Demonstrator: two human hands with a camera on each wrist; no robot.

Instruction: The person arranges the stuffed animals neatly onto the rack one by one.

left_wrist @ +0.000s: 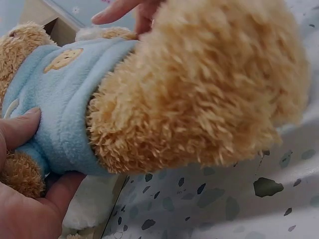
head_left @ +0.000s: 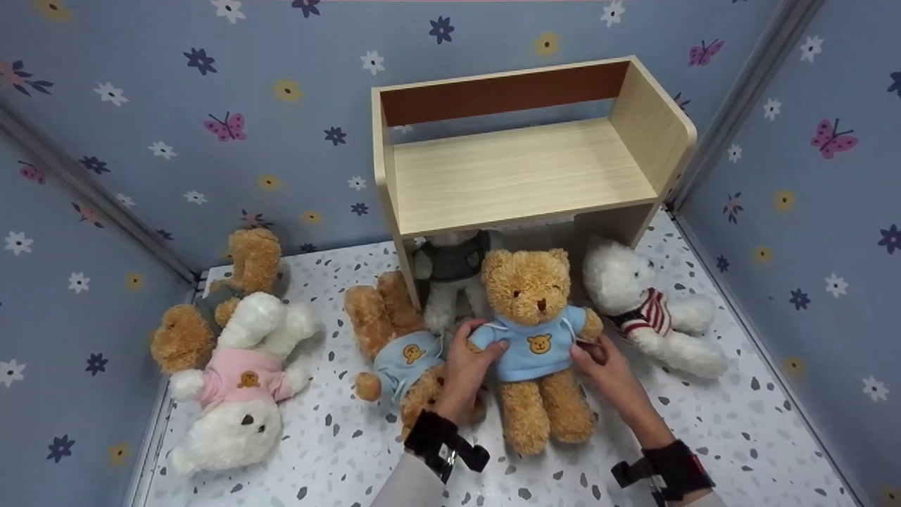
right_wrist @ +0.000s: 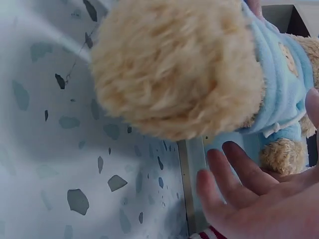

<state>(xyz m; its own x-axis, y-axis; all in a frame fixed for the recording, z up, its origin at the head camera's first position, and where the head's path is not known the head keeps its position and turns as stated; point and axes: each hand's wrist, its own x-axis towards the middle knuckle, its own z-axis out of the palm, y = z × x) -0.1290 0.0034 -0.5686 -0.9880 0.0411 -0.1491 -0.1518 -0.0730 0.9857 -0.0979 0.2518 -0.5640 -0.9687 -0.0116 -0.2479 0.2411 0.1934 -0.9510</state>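
Observation:
A brown teddy bear (head_left: 524,292) in a light blue hoodie is held upright, facing me, in front of the wooden shelf. My left hand (head_left: 463,370) grips its side, the thumb on the hoodie (left_wrist: 67,104) and a finger behind the body. At the other side is my right hand (head_left: 618,377), its thumb by the hoodie's edge. In the right wrist view the fingers (right_wrist: 239,174) of that hand are spread and fairly straight beside the bear's paw (right_wrist: 284,155). Behind my left wrist lies a second brown bear in blue (head_left: 408,355), head toward me.
The shelf (head_left: 521,172) stands against the flowered wall, a bear in a dark vest (head_left: 450,260) under it. A white bear in a striped sweater (head_left: 651,313) lies at right. At left lie a white bear in pink (head_left: 243,373) and another brown bear (head_left: 183,338).

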